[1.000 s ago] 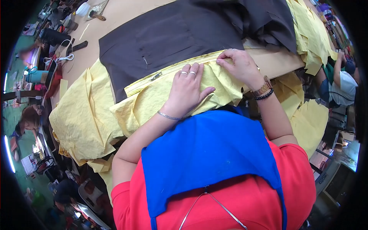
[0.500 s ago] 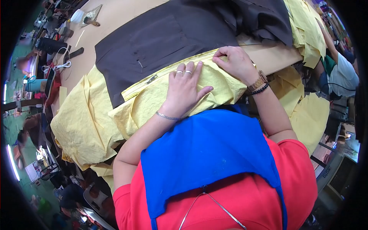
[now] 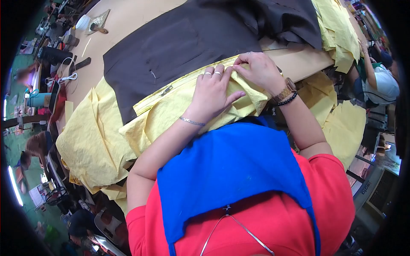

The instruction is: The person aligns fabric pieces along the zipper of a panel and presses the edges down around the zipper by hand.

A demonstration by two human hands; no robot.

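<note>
A long yellow zipper (image 3: 147,102) with a dark slider runs along the lower edge of a dark brown cloth panel (image 3: 179,47). Crinkled yellow fabric (image 3: 156,123) lies below it and hangs over the table's near edge. My left hand (image 3: 210,91) rests flat on the yellow fabric, fingertips at the zipper, thumb spread away. Just to its right, my right hand (image 3: 261,73) pinches the yellow zipper edge between thumb and finger. What exactly sits in that pinch is partly hidden by the fingers.
On the tan table (image 3: 128,15) lie a wooden-handled brush (image 3: 99,28), a white cup (image 3: 82,22) and a dark flat tool (image 3: 81,64) near a white cable (image 3: 68,77). More yellow fabric (image 3: 337,34) is piled at the right end. A co-worker (image 3: 380,83) is beyond it.
My left hand has slid right along the zipper, closer to my right hand. My right hand has shifted slightly left, still pinching. The view has moved a little.
</note>
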